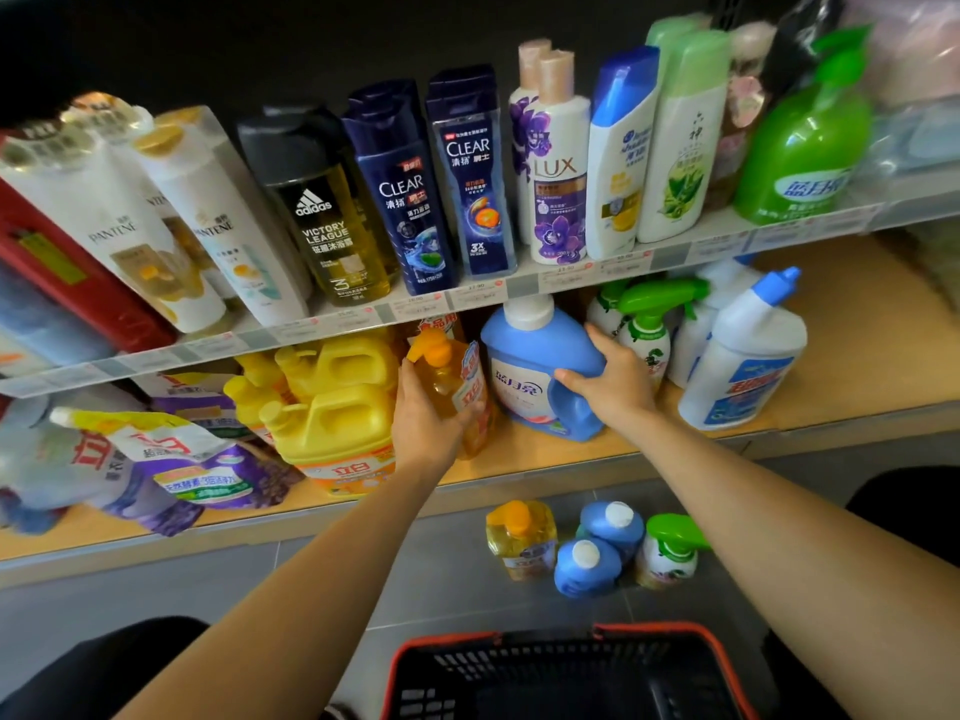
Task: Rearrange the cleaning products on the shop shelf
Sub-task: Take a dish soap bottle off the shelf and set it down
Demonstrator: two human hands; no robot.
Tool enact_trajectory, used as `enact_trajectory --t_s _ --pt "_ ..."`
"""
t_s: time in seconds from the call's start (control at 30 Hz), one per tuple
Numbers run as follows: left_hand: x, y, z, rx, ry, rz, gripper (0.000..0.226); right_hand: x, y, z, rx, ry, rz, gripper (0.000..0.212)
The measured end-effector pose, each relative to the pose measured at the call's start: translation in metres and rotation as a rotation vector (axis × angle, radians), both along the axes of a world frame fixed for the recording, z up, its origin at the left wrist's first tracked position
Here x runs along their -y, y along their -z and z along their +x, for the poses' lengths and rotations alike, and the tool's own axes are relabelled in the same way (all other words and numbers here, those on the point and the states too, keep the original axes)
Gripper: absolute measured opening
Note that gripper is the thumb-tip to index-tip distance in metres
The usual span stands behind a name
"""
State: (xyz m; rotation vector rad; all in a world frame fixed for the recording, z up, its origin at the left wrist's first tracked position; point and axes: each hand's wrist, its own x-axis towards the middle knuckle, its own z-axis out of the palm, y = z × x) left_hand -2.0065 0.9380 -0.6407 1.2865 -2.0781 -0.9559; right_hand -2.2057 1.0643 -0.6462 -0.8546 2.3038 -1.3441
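On the lower wooden shelf [857,356], my left hand [428,415] grips an orange dish-soap pump bottle [457,376] standing beside the yellow jugs [332,407]. My right hand [613,379] holds the handle side of a blue detergent jug [530,366] with a white cap. Right of it stand green-trigger spray bottles [647,324] and white bottles with blue caps [748,356]. On the floor below sit another orange soap bottle [522,540], two blue jugs [597,550] and a green-topped spray bottle [670,550].
The upper shelf [519,288] carries shampoo and body-wash bottles in a row. Refill pouches [171,459] lie at the lower shelf's left. A black basket with a red rim [566,672] sits on the grey floor at my knees.
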Motion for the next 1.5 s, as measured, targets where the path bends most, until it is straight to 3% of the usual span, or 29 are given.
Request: enact_trajectory --t_s 0.13,0.33,0.43,0.53,0.6,0.77,0.87,1.0,1.23,1.4,1.5 --pt "0.010 0.007 -0.011 -0.056 -0.081 0.127 0.101 -0.008 0.000 -0.003 0.043 -0.030 -0.019 0.071" --pt "0.008 0.016 -0.007 -0.005 -0.081 -0.002 0.073 -0.005 -0.008 -0.001 -0.033 0.086 0.148 0.055" --pt "0.004 0.008 0.001 0.004 0.026 -0.012 0.083 -0.010 -0.015 0.007 -0.122 0.204 0.220 0.036" --pt "0.003 -0.006 0.013 0.047 0.112 0.013 0.094 -0.017 -0.023 0.013 -0.137 0.156 0.170 0.032" --pt "0.002 -0.021 0.021 0.020 0.185 0.097 0.096 -0.021 -0.029 0.018 -0.009 -0.038 0.116 0.039" --pt "-0.020 -0.071 0.038 -0.096 0.449 0.198 0.090 -0.040 -0.042 0.039 0.110 -0.454 0.126 0.090" --pt "-0.037 -0.097 0.043 -0.172 0.599 0.270 0.077 -0.053 -0.052 0.054 0.174 -0.581 -0.032 0.089" --pt "-0.058 -0.120 0.051 -0.247 0.686 0.348 0.067 -0.076 -0.071 0.073 0.234 -0.513 -0.192 0.079" --pt "-0.080 -0.140 0.059 -0.374 0.659 0.233 0.038 -0.109 -0.087 0.082 0.064 -0.482 -0.175 0.079" --pt "-0.082 -0.141 0.062 -0.140 0.645 -0.057 0.041 -0.116 -0.099 0.079 -0.228 -0.425 0.018 0.091" --pt "-0.085 -0.136 0.062 -0.045 0.627 -0.203 0.032 -0.116 -0.102 0.078 -0.471 -0.397 0.116 0.092"
